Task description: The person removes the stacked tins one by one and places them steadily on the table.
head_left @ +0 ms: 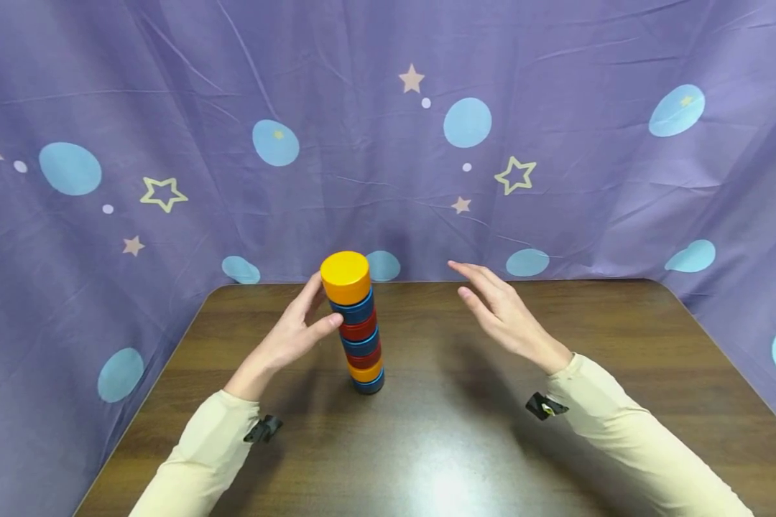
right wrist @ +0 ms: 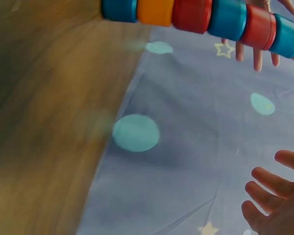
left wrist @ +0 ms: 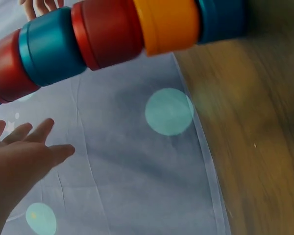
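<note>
A tall tower of stacked cylindrical cups (head_left: 359,329) in blue, red and orange stands on the wooden table, with an orange one on top. It leans slightly in the head view. My left hand (head_left: 291,334) is at the tower's left side near the upper cups, thumb in front and fingers partly hidden behind. Its fingers (right wrist: 257,56) look extended beyond the stack in the right wrist view; whether they touch it I cannot tell. To the right, apart from the tower, my right hand (head_left: 507,316) hovers above the table with loosely straight fingers, holding nothing.
The brown wooden table (head_left: 427,431) has rounded far corners. Behind it hangs a purple curtain (head_left: 362,143) printed with stars and blue dots, close to the table's far edge. A small black device (head_left: 546,406) is worn at each wrist.
</note>
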{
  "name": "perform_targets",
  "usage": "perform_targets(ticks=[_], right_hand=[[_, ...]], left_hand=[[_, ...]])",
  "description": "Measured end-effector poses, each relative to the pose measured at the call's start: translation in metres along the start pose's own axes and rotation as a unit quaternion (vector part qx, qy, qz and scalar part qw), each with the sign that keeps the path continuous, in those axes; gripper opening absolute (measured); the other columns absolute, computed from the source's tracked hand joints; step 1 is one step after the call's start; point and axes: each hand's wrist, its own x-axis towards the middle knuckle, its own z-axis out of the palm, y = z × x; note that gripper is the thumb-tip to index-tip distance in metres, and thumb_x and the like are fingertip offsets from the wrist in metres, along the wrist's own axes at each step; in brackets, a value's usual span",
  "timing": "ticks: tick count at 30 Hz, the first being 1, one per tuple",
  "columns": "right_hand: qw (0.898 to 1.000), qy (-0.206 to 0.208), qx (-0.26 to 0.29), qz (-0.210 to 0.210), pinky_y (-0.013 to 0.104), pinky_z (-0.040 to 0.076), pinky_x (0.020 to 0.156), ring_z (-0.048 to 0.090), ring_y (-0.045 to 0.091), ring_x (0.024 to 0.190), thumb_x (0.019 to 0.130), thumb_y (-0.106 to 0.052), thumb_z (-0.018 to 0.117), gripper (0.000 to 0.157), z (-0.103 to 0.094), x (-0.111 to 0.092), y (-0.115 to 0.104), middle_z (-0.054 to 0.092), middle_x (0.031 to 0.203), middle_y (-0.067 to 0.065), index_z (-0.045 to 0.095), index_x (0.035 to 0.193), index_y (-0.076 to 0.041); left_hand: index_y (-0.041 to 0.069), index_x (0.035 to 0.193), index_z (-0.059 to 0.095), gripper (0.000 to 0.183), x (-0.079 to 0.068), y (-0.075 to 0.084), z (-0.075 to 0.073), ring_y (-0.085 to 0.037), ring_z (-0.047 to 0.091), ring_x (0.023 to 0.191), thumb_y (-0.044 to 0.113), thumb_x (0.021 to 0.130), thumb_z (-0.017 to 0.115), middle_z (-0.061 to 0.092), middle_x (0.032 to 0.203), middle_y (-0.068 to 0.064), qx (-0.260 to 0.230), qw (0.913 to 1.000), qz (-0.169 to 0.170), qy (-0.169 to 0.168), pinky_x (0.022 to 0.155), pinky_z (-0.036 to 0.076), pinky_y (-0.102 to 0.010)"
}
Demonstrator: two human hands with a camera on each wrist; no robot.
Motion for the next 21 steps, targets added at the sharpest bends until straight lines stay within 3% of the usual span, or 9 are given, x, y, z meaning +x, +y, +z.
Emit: perform_targets(ticks=[3,7,13,21], right_hand=[[1.000,-0.005,0.010,-0.016,0.038,0.034,0.105,0.047,0.021,0.127,0.102,-0.021,0.048,0.042,0.001,0.010,-0.007,0.051,0.138,0.005,0.047,0.143,-0.010],[0.999,-0.020,0.025,-0.038,0.038,0.034,0.105,0.045,0.019,0.128,0.102,-0.026,0.048,0.044,0.000,0.023,-0.017,0.049,0.141,0.002,0.045,0.145,-0.013],[0.996,-0.033,0.039,-0.070,0.038,0.035,0.105,0.044,0.017,0.128,0.103,-0.030,0.046,0.045,-0.001,0.041,-0.031,0.048,0.142,0.001,0.045,0.145,-0.014],[0.991,-0.027,0.067,-0.109,0.036,0.034,0.105,0.047,0.018,0.126,0.102,-0.026,0.048,0.043,0.001,0.058,-0.047,0.051,0.139,0.005,0.048,0.142,-0.010]], left_hand=[[0.003,0.150,0.025,0.077,0.004,0.002,0.002,-0.028,0.033,0.135,0.031,0.092,0.066,0.036,0.146,-0.017,-0.058,0.9983,0.011,-0.004,0.113,0.018,-0.045],[-0.001,0.147,0.028,0.082,0.009,0.005,0.006,-0.024,0.049,0.119,0.037,0.088,0.071,0.048,0.130,-0.017,-0.089,0.9960,0.006,-0.005,0.104,0.036,-0.032],[-0.008,0.139,0.034,0.082,0.013,0.007,0.012,-0.020,0.057,0.103,0.034,0.083,0.077,0.054,0.116,-0.010,-0.125,0.9922,-0.007,0.000,0.091,0.046,-0.029],[0.000,0.142,0.039,0.075,0.017,0.008,0.015,-0.023,0.054,0.111,0.025,0.083,0.078,0.054,0.134,-0.006,-0.170,0.9854,0.001,-0.012,0.094,0.045,-0.034]])
